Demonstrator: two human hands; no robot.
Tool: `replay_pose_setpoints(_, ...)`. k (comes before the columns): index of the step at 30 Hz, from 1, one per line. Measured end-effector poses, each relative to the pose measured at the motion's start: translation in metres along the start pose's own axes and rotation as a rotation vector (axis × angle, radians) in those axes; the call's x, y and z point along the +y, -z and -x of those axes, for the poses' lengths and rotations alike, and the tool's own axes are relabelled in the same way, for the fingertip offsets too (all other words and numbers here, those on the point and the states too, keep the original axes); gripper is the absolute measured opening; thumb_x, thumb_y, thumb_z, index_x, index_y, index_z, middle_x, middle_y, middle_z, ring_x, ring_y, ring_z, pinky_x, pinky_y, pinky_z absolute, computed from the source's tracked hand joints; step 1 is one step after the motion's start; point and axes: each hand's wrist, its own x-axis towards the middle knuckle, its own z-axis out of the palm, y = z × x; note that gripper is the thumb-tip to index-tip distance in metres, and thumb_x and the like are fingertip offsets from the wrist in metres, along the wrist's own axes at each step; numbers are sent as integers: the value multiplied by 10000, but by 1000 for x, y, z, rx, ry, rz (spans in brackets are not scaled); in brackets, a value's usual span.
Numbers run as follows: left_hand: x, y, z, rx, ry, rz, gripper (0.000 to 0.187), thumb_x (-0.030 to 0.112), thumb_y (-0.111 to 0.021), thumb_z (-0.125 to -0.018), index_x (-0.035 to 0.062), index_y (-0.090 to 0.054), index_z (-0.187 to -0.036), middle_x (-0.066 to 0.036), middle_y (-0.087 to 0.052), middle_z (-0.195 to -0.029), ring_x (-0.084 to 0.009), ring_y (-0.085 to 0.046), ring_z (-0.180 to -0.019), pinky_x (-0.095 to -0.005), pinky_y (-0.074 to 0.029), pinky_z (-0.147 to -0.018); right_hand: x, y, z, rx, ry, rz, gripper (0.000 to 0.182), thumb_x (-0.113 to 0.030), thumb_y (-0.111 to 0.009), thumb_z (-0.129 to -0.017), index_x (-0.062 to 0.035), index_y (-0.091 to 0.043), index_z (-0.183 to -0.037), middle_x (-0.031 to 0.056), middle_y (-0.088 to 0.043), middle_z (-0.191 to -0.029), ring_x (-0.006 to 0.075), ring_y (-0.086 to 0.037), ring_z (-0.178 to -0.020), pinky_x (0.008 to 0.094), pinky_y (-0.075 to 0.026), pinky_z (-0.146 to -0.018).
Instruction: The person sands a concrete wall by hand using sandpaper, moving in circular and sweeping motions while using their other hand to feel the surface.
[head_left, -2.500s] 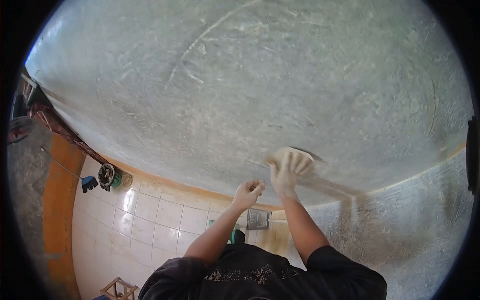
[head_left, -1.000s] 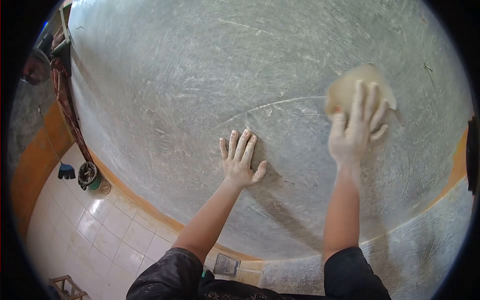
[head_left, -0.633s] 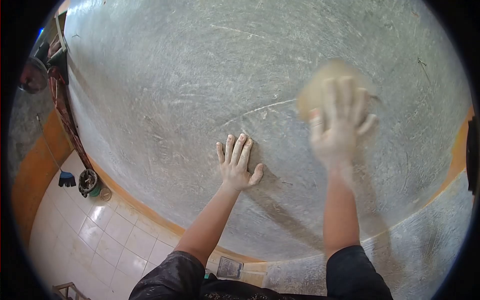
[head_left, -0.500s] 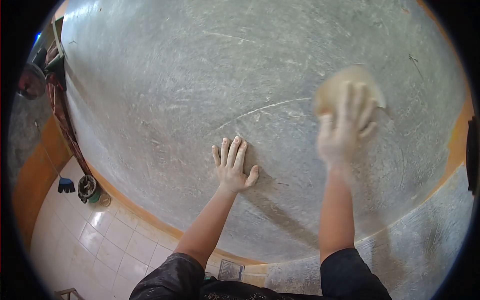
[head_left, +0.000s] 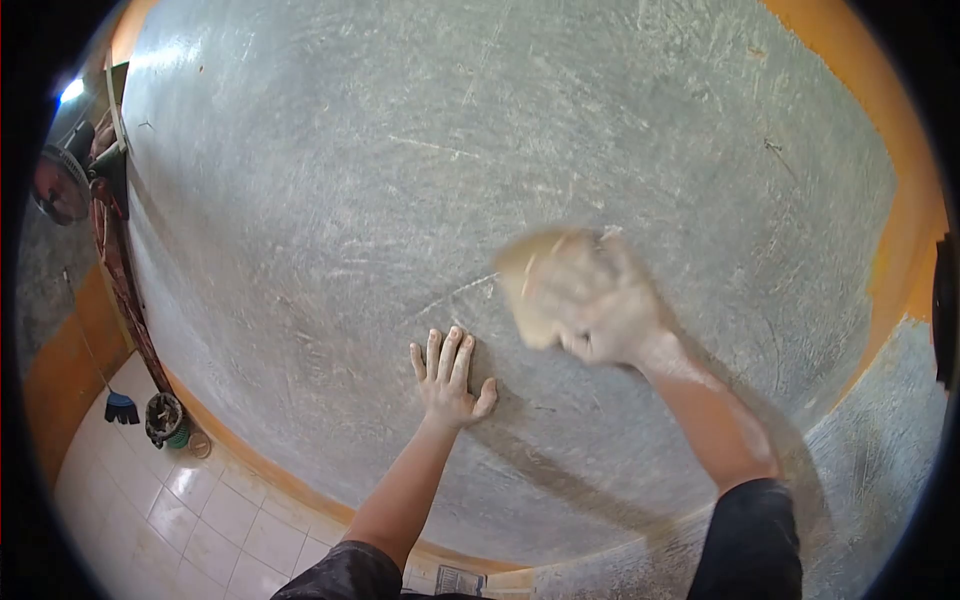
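Note:
A grey wall [head_left: 300, 230] with whitish scuffs and fine scratch lines fills most of the view. My left hand [head_left: 448, 385] lies flat against it at the lower middle, fingers spread, with nothing held. To the right of it and higher, my right hand [head_left: 600, 300] presses a tan sheet of sandpaper [head_left: 527, 283] to the wall. Motion blurs both the fingers and the sheet, and the hand covers much of the sheet. Pale dust coats both hands and the right forearm. A light scratch [head_left: 458, 294] runs up to the sheet's left edge.
An orange border [head_left: 900, 240] edges the wall on the right. At the left are a fan [head_left: 62, 185], a blue broom [head_left: 121, 408] and a dark bucket [head_left: 165, 418]. White floor tiles [head_left: 215, 515] lie below, with a grate-like panel [head_left: 461, 581] at the bottom.
My right hand has swept the sandpaper down and to the left across the wall, its elbow swinging outward. My left hand remains flat on the wall; the view has shifted slightly.

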Motion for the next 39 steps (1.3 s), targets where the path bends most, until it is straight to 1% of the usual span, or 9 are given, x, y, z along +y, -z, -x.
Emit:
replay_pose_setpoints(2, 0, -1, -1, 0, 4, -5, 625, 425, -530, -832, 54, -526, -1335, -146, -468, -1437, -352, -239, -1447, -542, -35, -1185, 11, 0, -1, -172, 366, -26, 581, -506, -348, -971, -274, -310, -1503, 6, -206, -1600, 287, -110, -1483, 549, -49, -1182)
replay_pose_setpoints(9, 1, -1, 1, -7, 11, -9, 606, 424, -534, -830, 48, -553, -1305, -149, -480, -1426, -358, -248, -1442, -542, -43, -1185, 98, 60, -45, 370, -611, 327, 577, -505, -272, -995, -276, -230, -1523, -17, -113, -1616, 264, -51, -1488, 504, -30, -1197)
replay_pose_setpoints(13, -3, -1, 1, 7, -7, -10, 605, 429, -536, -835, 49, -556, -1305, -146, -487, -1420, -355, -259, -1439, -540, -50, -1186, 25, 28, -40, -129, 396, -41, 594, -537, -374, -963, -273, -321, -1493, 29, -263, -1576, 271, -128, -1478, 509, 0, -1199)
replay_pose_setpoints(16, -3, 0, 1, 3, -3, 1, 604, 429, -541, -835, 50, -558, -1306, -147, -488, -1421, -351, -266, -1437, -541, -53, -1186, 31, 25, -43, -58, 432, 55, 629, -569, -450, -925, -313, -329, -1487, 17, -260, -1578, 258, -134, -1478, 512, -9, -1200)
replay_pose_setpoints(22, -6, -3, 2, 14, -49, -18, 651, 445, -523, -848, 19, -511, -1340, -181, -459, -1435, -383, -260, -1432, -559, -62, -1174, 85, 65, -55, 269, -456, 213, 646, -421, -426, -952, -176, -248, -1522, 63, -225, -1586, 278, -65, -1486, 557, -24, -1183)
replay_pose_setpoints(29, -5, 1, 3, -16, -2, 0, 621, 431, -557, -820, 61, -547, -1318, -137, -473, -1437, -353, -254, -1441, -547, -47, -1182, 21, 34, -29, -186, 484, 174, 633, -550, -210, -983, -225, -213, -1526, 41, -237, -1583, 264, -149, -1473, 492, -18, -1204)
replay_pose_setpoints(33, -6, -1, 4, -16, -20, -17, 646, 447, -543, -830, 35, -523, -1328, -173, -467, -1429, -377, -269, -1428, -554, -54, -1176, 65, 67, -49, 155, -423, 345, 570, -465, -208, -1013, -249, -174, -1540, 14, -163, -1606, 257, -87, -1485, 503, -44, -1197)
replay_pose_setpoints(36, -5, 0, 3, -26, -24, -15, 656, 446, -537, -833, 20, -512, -1330, -189, -464, -1425, -387, -277, -1423, -558, -59, -1173, 32, 68, -42, 43, -453, 412, 568, -444, -219, -1012, -235, -186, -1539, 37, -169, -1604, 253, -90, -1485, 502, -51, -1198)
replay_pose_setpoints(39, -5, 3, 4, -27, -27, -11, 650, 439, -536, -833, 19, -515, -1328, -186, -469, -1420, -386, -284, -1420, -558, -63, -1174, 11, 31, -33, -138, 218, 137, 583, -434, -235, -1004, -206, -188, -1539, 94, -153, -1602, 266, -71, -1487, 494, -43, -1200)
